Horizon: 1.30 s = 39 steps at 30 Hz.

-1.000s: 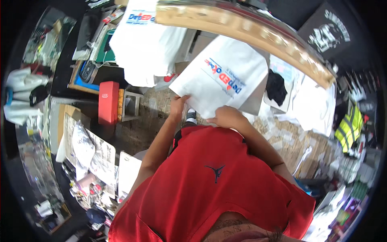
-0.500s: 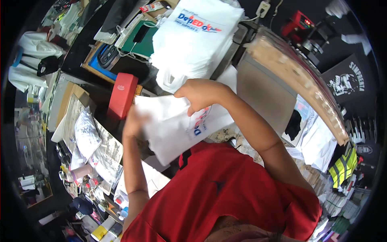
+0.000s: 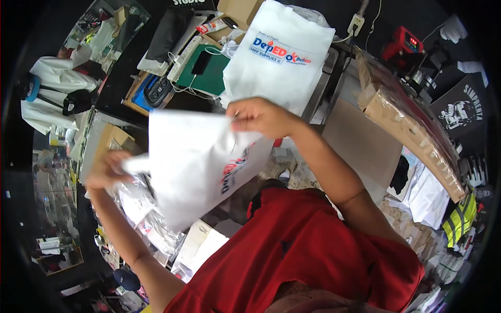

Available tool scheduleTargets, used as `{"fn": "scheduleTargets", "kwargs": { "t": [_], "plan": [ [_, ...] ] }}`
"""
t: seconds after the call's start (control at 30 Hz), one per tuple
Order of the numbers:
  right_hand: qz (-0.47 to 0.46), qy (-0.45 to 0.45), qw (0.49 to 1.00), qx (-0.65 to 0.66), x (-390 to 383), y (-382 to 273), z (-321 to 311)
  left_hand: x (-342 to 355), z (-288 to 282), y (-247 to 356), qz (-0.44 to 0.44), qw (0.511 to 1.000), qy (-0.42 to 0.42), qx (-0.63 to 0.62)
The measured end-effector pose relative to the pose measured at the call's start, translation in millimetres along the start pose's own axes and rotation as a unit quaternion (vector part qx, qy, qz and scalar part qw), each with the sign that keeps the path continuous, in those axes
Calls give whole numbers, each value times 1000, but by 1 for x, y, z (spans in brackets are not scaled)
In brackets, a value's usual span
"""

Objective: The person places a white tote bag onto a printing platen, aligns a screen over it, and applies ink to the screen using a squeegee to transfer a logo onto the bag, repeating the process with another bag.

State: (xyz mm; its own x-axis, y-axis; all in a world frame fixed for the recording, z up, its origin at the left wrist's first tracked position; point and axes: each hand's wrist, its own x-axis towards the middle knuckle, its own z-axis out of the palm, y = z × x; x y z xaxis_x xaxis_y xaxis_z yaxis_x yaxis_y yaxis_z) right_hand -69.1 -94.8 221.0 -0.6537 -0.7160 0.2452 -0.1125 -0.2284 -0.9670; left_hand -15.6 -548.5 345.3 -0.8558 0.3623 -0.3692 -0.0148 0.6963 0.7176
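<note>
So in the head view you've got the white bag (image 3: 190, 161) up off any surface, stretched at a tilt between your two hands, with its blue and red print toward the right end. Your right hand (image 3: 261, 117) is pinching the upper edge, thumb and fingers closed on the fabric. Your left hand (image 3: 110, 171) is pretty blurry, but it looks clamped on the strap poking out that side. Progress-wise, I'd say the printing on this one is done, while setting it down isn't: it's apart from the stack of white bags (image 3: 271, 81) beyond your right hand, whose top one shows similar colours. There's a flat grey-brown board (image 3: 360, 141) off to your right too. How many bags are left, I honestly can't tell.
</note>
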Motion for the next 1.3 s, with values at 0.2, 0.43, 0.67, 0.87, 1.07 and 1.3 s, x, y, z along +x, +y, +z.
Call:
{"fn": "scheduleTargets", "kwargs": {
  "t": [0.2,0.43,0.67,0.87,1.07,1.3],
  "plan": [
    [-118,392,886,217,17,-20,-71,122,-81,148,384,809,402,-191],
    [-67,735,673,-39,-2,10,-199,286,57,129,134,847,0,-515],
    [130,755,573,-290,-11,67,-219,361,105,105,42,940,-29,-337],
    [172,737,585,-291,-30,95,-229,418,145,106,14,961,274,14],
    [155,717,624,-270,1,86,-208,452,110,22,88,890,386,227],
    [98,764,588,-247,-28,77,-209,356,156,65,115,944,249,-184]
  ]
}}
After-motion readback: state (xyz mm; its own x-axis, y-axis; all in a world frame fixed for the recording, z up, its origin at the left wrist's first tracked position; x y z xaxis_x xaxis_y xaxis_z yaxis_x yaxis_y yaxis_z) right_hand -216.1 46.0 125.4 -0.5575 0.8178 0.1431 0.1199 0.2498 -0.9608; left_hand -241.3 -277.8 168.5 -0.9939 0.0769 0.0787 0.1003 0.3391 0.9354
